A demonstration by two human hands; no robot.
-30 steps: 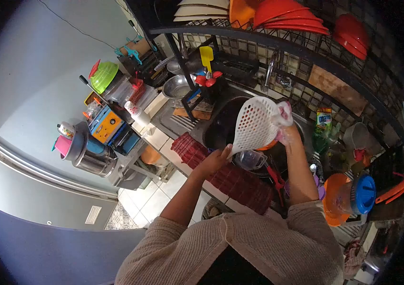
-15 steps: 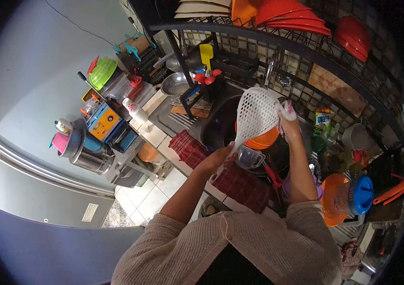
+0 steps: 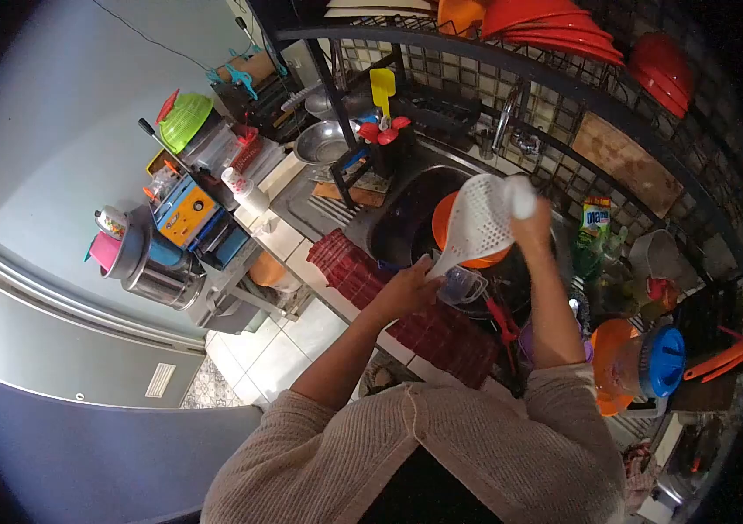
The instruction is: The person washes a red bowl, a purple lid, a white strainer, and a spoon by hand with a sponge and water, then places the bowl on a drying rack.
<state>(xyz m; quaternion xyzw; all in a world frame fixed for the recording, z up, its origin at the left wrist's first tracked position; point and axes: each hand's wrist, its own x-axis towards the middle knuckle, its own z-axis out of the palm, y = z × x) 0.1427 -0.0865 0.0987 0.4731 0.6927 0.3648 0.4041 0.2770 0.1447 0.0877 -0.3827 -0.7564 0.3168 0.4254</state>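
My left hand (image 3: 408, 288) is closed round the handle of a large white perforated skimmer (image 3: 479, 218), tilted up over the sink (image 3: 406, 188). At the far edge of its bowl, my right hand (image 3: 530, 225) is closed on a white, foamy-looking sponge (image 3: 522, 197), somewhat blurred. An orange bowl (image 3: 443, 218) sits in the sink, partly hidden behind the skimmer. Below it are a clear plastic cup (image 3: 461, 286) and a red-handled utensil (image 3: 502, 319).
A dark red cloth (image 3: 354, 269) lies along the counter's front edge. The faucet (image 3: 504, 118) stands behind the sink. A black rack (image 3: 476, 51) with red bowls (image 3: 555, 31) hangs overhead. To the right are a green soap pouch (image 3: 594, 223) and a blue-lidded jug (image 3: 664, 360).
The skimmer has turned in my left hand, so its bowl shows more edge-on. My right hand has shifted slightly with the sponge along the bowl's edge. The view has tilted a little.
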